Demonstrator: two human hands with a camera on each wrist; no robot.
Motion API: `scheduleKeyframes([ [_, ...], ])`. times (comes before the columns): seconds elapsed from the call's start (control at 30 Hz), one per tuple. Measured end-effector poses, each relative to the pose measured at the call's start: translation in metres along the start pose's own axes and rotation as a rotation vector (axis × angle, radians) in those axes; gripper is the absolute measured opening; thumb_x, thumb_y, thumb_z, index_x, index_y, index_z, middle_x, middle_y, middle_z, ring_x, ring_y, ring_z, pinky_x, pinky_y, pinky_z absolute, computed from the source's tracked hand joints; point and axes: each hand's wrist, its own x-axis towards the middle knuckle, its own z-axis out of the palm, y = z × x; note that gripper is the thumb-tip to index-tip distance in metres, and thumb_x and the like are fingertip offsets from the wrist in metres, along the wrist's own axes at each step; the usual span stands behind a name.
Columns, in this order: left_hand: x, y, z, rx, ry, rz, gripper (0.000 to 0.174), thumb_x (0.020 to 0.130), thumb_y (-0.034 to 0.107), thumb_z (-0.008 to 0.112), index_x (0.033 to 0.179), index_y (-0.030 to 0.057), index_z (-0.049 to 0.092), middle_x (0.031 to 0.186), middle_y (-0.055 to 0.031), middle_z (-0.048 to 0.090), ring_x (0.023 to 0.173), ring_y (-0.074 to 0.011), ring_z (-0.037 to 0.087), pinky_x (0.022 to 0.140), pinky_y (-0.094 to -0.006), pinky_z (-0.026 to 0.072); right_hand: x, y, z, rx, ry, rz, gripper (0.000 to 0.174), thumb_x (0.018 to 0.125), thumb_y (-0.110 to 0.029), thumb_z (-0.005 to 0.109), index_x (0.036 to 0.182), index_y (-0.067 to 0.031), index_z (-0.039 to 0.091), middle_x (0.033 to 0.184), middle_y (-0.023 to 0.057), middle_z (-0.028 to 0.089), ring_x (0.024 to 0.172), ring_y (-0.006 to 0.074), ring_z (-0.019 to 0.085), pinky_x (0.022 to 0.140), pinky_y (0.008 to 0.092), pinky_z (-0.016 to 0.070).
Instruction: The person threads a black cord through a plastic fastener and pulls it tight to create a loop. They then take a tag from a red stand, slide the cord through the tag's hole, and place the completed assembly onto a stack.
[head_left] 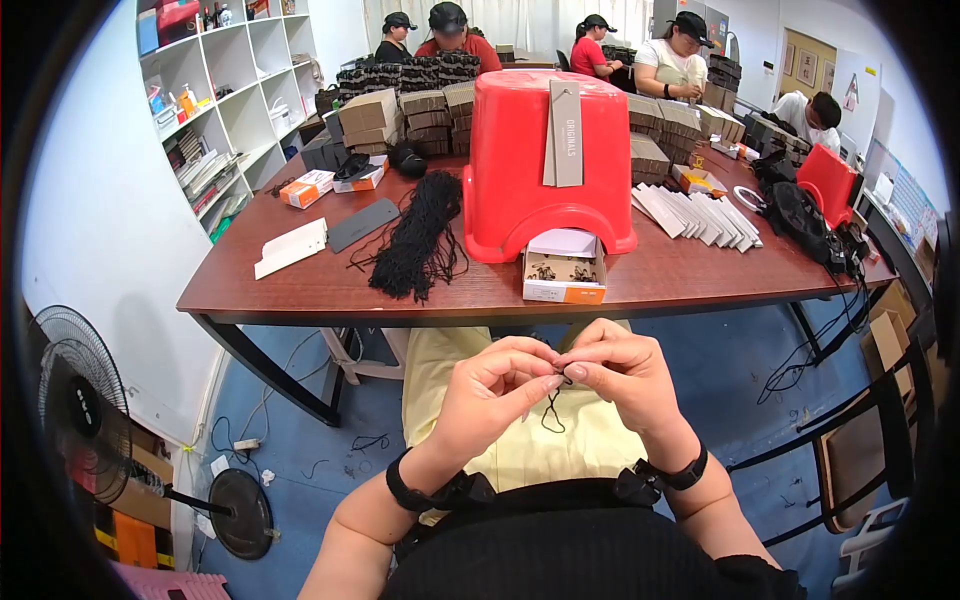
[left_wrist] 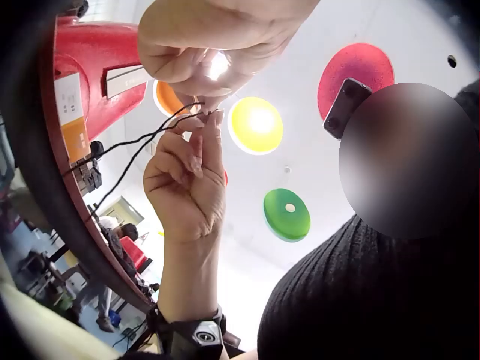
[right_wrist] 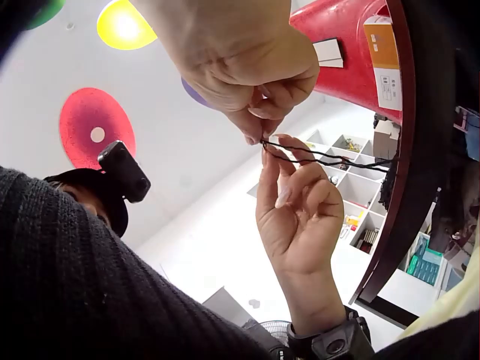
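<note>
A thin black cord (head_left: 550, 412) is held in mid-air close in front of the person's body, pinched between the fingertips of the left grip (head_left: 492, 392) and the right grip (head_left: 625, 372), which meet tip to tip around it. From the pinch a short length hangs down in a small, slack loop, touching nothing beneath it. In both wrist views it shows as two fine strands running side by side away from the fingertips, lightly bowed and close together, and whatever sits right at the pinch is too small to tell
</note>
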Motion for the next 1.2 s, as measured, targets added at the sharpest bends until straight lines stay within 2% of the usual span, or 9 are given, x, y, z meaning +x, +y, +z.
scheduleKeyframes([
  [0.23, 0.001, 0.014, 0.006, -0.194, -0.125, -0.316, 0.009, 0.082, 0.007, 0.045, 0.090, 0.0017, 0.044, 0.076, -0.0049, 0.051, 0.049, -0.0062, 0.047, 0.043, -0.0173, 0.0391, -0.002, 0.002, 0.002, 0.143, -0.003, 0.065, 0.010, 0.074, -0.005, 0.058, 0.082, -0.0004, 0.061, 0.069, 0.0013, 0.053, 0.055, 0.0042, 0.043, 0.048, 0.0166, 0.0320],
  [0.43, 0.006, 0.006, 0.011, -0.078, -0.106, -0.307, 0.011, 0.083, 0.010, 0.044, 0.090, 0.0018, 0.046, 0.059, -0.0020, 0.049, 0.048, -0.0068, 0.050, 0.040, -0.0202, 0.0382, -0.006, -0.001, 0.007, 0.567, 0.119, 0.255, 0.013, 0.077, -0.005, 0.055, 0.086, 0.0023, 0.059, 0.059, 0.0019, 0.055, 0.037, 0.0000, 0.032, 0.035, 0.0135, 0.0230],
  [0.53, 0.002, 0.007, 0.014, 0.421, -0.122, -0.088, 0.009, 0.080, 0.007, 0.048, 0.087, 0.0010, 0.049, 0.058, -0.0038, 0.050, 0.048, -0.0086, 0.051, 0.041, -0.0234, 0.0378, 0.001, 0.013, 0.018, 0.198, 0.325, -0.132, 0.012, 0.074, -0.001, 0.056, 0.086, 0.0027, 0.058, 0.072, 0.0090, 0.061, 0.053, 0.0084, 0.055, 0.046, 0.0171, 0.0422],
  [0.57, 0.002, 0.006, 0.014, 0.421, -0.125, -0.089, 0.009, 0.080, 0.007, 0.048, 0.087, 0.0010, 0.049, 0.058, -0.0038, 0.050, 0.048, -0.0086, 0.051, 0.041, -0.0234, 0.0378, 0.001, 0.014, 0.014, 0.198, 0.327, -0.132, 0.012, 0.074, -0.001, 0.056, 0.086, 0.0027, 0.058, 0.072, 0.0090, 0.061, 0.053, 0.0084, 0.055, 0.046, 0.0171, 0.0422],
  [0.63, 0.004, 0.004, 0.012, 0.969, 0.053, 0.495, 0.009, 0.075, 0.005, 0.053, 0.083, 0.0007, 0.052, 0.056, -0.0060, 0.048, 0.045, -0.0106, 0.048, 0.042, -0.0245, 0.0355, 0.003, 0.015, 0.004, -0.749, 0.216, -0.602, 0.014, 0.071, 0.002, 0.058, 0.085, 0.0023, 0.059, 0.074, 0.0103, 0.061, 0.062, 0.0123, 0.059, 0.054, 0.0189, 0.0456],
  [0.7, 0.005, 0.012, 0.012, 0.939, 0.110, 0.447, 0.016, 0.071, 0.004, 0.056, 0.086, 0.0019, 0.051, 0.055, -0.0072, 0.046, 0.043, -0.0134, 0.044, 0.042, -0.0236, 0.0335, 0.002, 0.018, 0.005, -0.730, 0.239, -0.612, 0.016, 0.068, 0.003, 0.059, 0.084, 0.0013, 0.059, 0.072, 0.0107, 0.061, 0.059, 0.0129, 0.058, 0.051, 0.0187, 0.0444],
  [0.77, 0.004, 0.022, 0.008, 0.695, 0.033, 0.070, 0.022, 0.071, 0.003, 0.057, 0.091, 0.0026, 0.050, 0.056, -0.0063, 0.046, 0.044, -0.0103, 0.044, 0.042, -0.0228, 0.0328, -0.001, 0.015, 0.004, -0.475, 0.185, -0.368, 0.015, 0.070, 0.002, 0.058, 0.085, 0.0019, 0.059, 0.070, 0.0083, 0.061, 0.056, 0.0105, 0.056, 0.049, 0.0187, 0.0434],
  [0.97, 0.013, 0.017, 0.002, 0.030, -0.185, -0.230, 0.018, 0.075, 0.005, 0.056, 0.092, -0.0005, 0.051, 0.066, 0.0015, 0.055, 0.049, -0.0010, 0.041, 0.042, -0.0178, 0.0298, -0.005, 0.001, 0.000, 0.265, -0.043, 0.212, 0.014, 0.077, -0.007, 0.054, 0.086, 0.0016, 0.060, 0.064, 0.0052, 0.058, 0.048, 0.0044, 0.047, 0.039, 0.0157, 0.0333],
  [1.2, 0.011, 0.008, -0.002, -0.257, -0.216, -0.475, 0.014, 0.075, 0.009, 0.058, 0.087, 0.0014, 0.056, 0.069, 0.0003, 0.057, 0.048, 0.0026, 0.037, 0.040, -0.0131, 0.0229, -0.004, 0.005, -0.001, 0.494, -0.146, 0.351, 0.014, 0.078, -0.009, 0.053, 0.086, 0.0008, 0.058, 0.060, 0.0019, 0.052, 0.047, 0.0017, 0.041, 0.039, 0.0150, 0.0265],
])
